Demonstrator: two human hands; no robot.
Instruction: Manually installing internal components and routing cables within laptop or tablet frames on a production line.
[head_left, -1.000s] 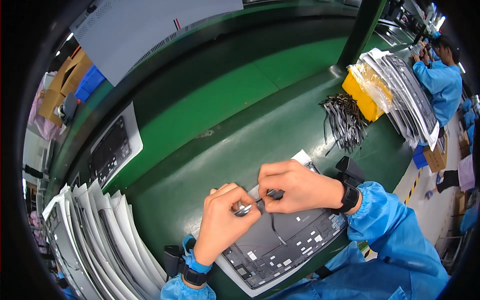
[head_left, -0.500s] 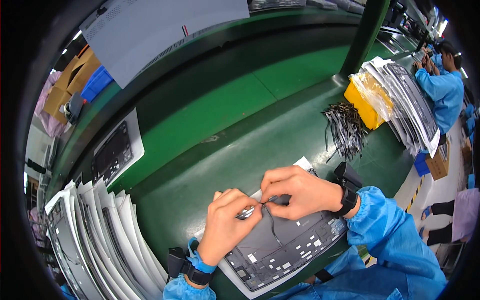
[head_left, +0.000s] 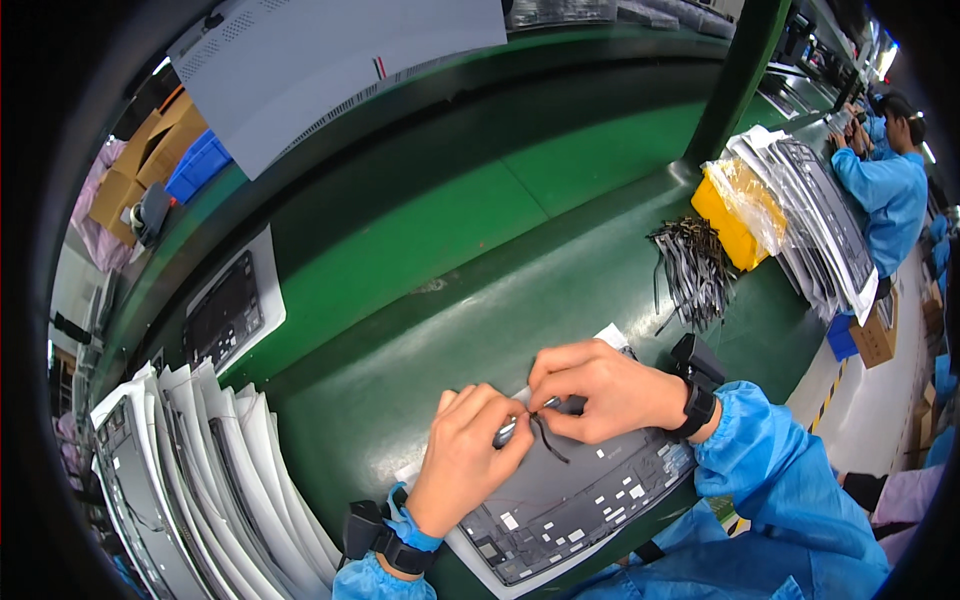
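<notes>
A dark grey laptop-like cover panel (head_left: pixel 560 495), dotted with small white pads, lies on a white sheet before me. Above its far edge my left hand (head_left: pixel 470 455) and my right hand (head_left: pixel 612 392) meet, fingertips pinched together. A thin black flat cable (head_left: pixel 550 444) hangs from between the fingertips over the panel; its upper end is hidden there. Under the left fingers shows a shiny silver piece (head_left: pixel 505 432), its kind unclear. A dark rounded piece (head_left: pixel 572 404) shows inside the curl of my right hand. Both wrists wear black straps with small boxes.
A pile of similar cables (head_left: pixel 692 272) lies at the right, beside a yellow bin (head_left: pixel 735 222) and stacked panels (head_left: pixel 815 215). More panels with white sheets (head_left: pixel 200 480) stand at the left; another panel (head_left: pixel 225 308) lies behind them. A co-worker (head_left: pixel 885 180) sits far right.
The cable's free end has risen and curled to the right, clear of where it hung over the panel's white pads. Both hands stay pinched together, shifted very slightly to the right.
</notes>
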